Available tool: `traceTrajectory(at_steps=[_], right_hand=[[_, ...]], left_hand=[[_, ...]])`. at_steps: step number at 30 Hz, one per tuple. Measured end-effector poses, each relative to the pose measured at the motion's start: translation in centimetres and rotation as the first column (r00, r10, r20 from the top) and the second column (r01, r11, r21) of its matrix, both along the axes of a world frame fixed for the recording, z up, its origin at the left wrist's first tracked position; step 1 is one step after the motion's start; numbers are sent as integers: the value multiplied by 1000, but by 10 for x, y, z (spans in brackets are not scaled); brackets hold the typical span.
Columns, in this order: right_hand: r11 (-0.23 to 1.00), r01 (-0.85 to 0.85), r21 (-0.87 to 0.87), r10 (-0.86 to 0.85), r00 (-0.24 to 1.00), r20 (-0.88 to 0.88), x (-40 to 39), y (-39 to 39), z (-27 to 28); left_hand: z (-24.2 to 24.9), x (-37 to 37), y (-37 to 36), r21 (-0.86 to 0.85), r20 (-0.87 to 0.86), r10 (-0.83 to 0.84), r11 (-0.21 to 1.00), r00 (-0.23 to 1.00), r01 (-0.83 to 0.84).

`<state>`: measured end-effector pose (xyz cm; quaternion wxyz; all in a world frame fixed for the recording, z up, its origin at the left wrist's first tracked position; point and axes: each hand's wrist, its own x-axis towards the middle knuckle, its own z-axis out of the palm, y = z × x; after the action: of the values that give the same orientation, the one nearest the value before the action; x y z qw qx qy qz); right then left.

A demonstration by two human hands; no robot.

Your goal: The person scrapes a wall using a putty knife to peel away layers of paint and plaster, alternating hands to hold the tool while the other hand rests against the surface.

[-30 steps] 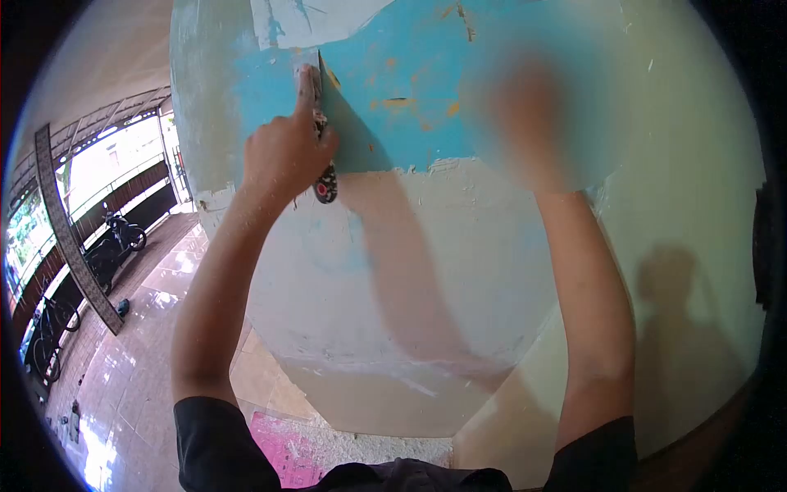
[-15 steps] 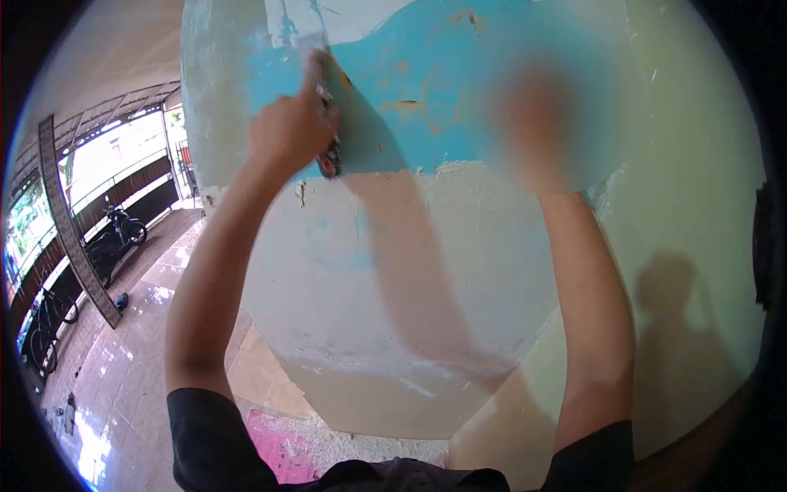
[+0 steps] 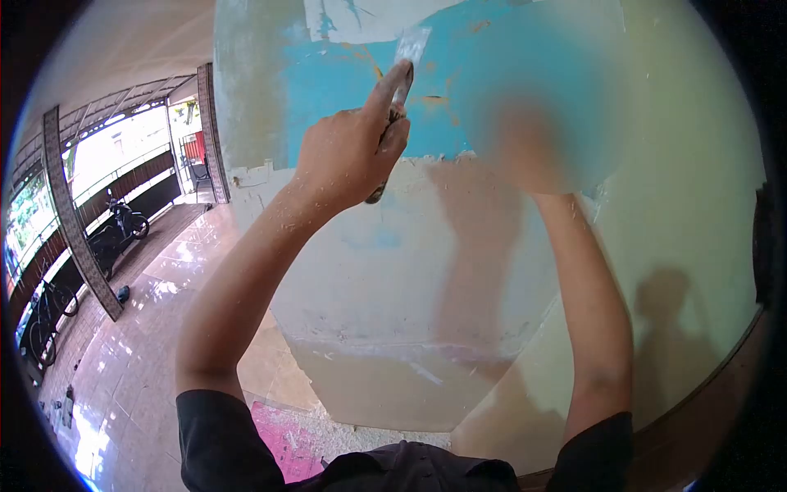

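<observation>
My left hand [image 3: 344,156] is closed around a putty knife [image 3: 412,45], with the index finger stretched along it towards the blade. The whitish, smeared blade points up and overlaps the turquoise paint [image 3: 340,90] close under a white patch [image 3: 361,18]. Pale crumbs cling to the hand and forearm. On the right, my raised right hand [image 3: 533,152] is in front of the turquoise area; a blur covers its fingers. Below a ragged edge, the wall shows a pale grey layer [image 3: 369,279] with my arm's shadow on it.
White flakes [image 3: 361,439] and a pink sheet [image 3: 283,439] lie on the floor at the wall's foot. Greenish wall [image 3: 680,221] continues to the right. To the left are a shiny tiled floor [image 3: 156,353], a patterned post [image 3: 78,221], a motorbike [image 3: 127,220] and a bicycle [image 3: 49,320].
My left hand has moved right across the turquoise paint with the putty knife, whose blade has left the white patch's left part. The right hand stays raised, slightly lower in view.
</observation>
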<state>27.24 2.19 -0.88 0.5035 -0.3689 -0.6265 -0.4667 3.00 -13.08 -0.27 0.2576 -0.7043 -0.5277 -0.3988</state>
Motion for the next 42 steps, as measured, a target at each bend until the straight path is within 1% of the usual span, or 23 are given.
traceTrajectory(at_steps=[1,2,3,4,5,7,8,9,11,12,13,14,15,16,17,19,24,27,31,32,37,39,42], right_hand=[[947,-258,-193,276,958,77,-5,-12,-4],[794,-465,-392,538,838,95,-12,-26,-9],[510,-681,-526,756,647,-104,-29,-52,-22],[154,-806,-572,856,398,-330,-48,-76,-34],[161,-806,-569,860,398,-321,-60,-86,-43],[-13,-866,-500,893,215,-396,-78,-95,-54],[-96,-884,-458,903,116,-414,-83,-98,-52],[-92,-883,-461,905,119,-408,-82,-101,-49],[-55,-883,-467,815,231,-532,-77,-112,-40],[57,-908,-416,829,276,-487,-78,-104,-42],[59,-906,-419,827,279,-487,-78,-95,-42],[266,-906,-329,854,380,-356,-75,-85,-42],[451,-869,-205,841,490,-230,-72,-76,-41],[575,-807,-136,792,591,-155,-66,-65,-39],[578,-805,-137,790,593,-156,-61,-62,-41],[737,-639,-218,615,769,-174,-53,-59,-45],[909,-380,-170,384,923,-15,-52,-39,-67],[827,-463,-319,472,880,-55,-70,-37,-76],[750,-529,-397,546,834,-79,-109,-48,-85],[777,-559,-290,576,817,-33,-121,-42,-89],[793,-550,-263,567,823,-12,-171,-54,-81],[765,-551,-333,546,830,-119,-185,-69,-67],[774,-557,-302,536,830,-156,-199,-73,-50]], left_hand=[[0,-1,3,7,5,-1,1000,1000,1],[-1,-2,11,107,39,-124,987,992,119],[-2,-1,16,210,57,-246,950,967,230],[-1,4,15,201,104,-339,928,935,314],[-1,9,17,211,99,-340,925,935,315],[-1,18,23,234,191,-659,750,728,618],[0,19,24,228,193,-698,715,689,660],[1,19,26,233,191,-700,713,688,661],[3,16,31,142,258,-754,648,604,749],[3,12,38,107,287,-754,638,591,763],[5,4,47,109,290,-755,636,588,764],[8,-9,57,151,-28,-523,840,852,521],[12,-23,64,287,-309,-153,926,939,245],[16,-36,71,282,-345,-4,953,939,108],[22,-53,84,338,-366,174,940,914,-43],[35,-103,105,522,-358,385,838,850,-159],[74,-190,125,645,-27,326,728,945,-233],[76,-191,127,668,25,325,698,945,-258],[72,-195,130,685,75,287,681,955,-259],[71,-197,131,685,76,287,681,955,-259],[70,-203,134,713,56,291,658,955,-242],[72,-204,136,717,46,289,657,956,-233],[71,-208,136,727,3,273,660,962,-190]])
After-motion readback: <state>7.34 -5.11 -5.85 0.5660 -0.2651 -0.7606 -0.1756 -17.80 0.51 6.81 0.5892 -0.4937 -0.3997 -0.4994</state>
